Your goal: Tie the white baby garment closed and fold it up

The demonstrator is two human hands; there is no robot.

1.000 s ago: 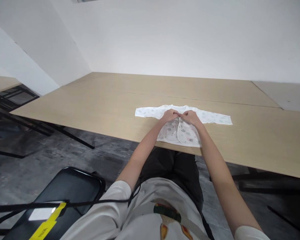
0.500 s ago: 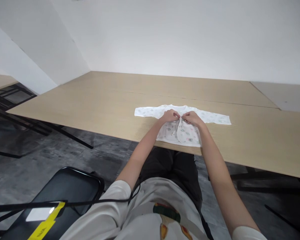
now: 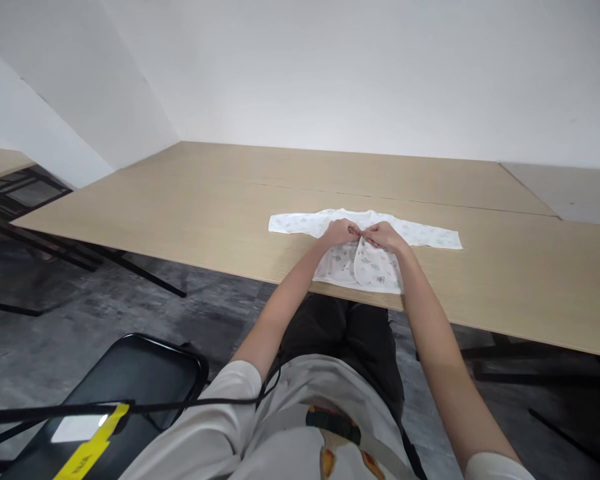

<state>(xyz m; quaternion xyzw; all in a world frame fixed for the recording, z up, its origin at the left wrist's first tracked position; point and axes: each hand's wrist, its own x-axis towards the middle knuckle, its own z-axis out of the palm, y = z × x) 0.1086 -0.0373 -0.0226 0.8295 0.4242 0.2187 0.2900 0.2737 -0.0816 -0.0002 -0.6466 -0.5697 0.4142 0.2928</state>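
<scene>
A small white baby shirt (image 3: 375,270) with a light printed pattern lies spread on the table, its long sleeves stretched out to both sides. Its front edges meet at the middle, and the lower front flap has a rounded corner. My left hand (image 3: 341,232) pinches the cloth at the centre of the chest. Close against it, my right hand (image 3: 383,236) pinches the same spot from the other side, fingertips touching or nearly so. Whatever fastening lies between the fingertips is hidden.
The wooden table (image 3: 190,200) runs back to a white wall (image 3: 360,73). Its near edge is just below the shirt's hem. A black chair (image 3: 145,373) with a yellow tag (image 3: 93,443) stands at lower left, and a black cable (image 3: 200,403) crosses over it.
My fingertips have come closer together at the shirt's middle, the right hand shifting slightly left. The shirt stays in place.
</scene>
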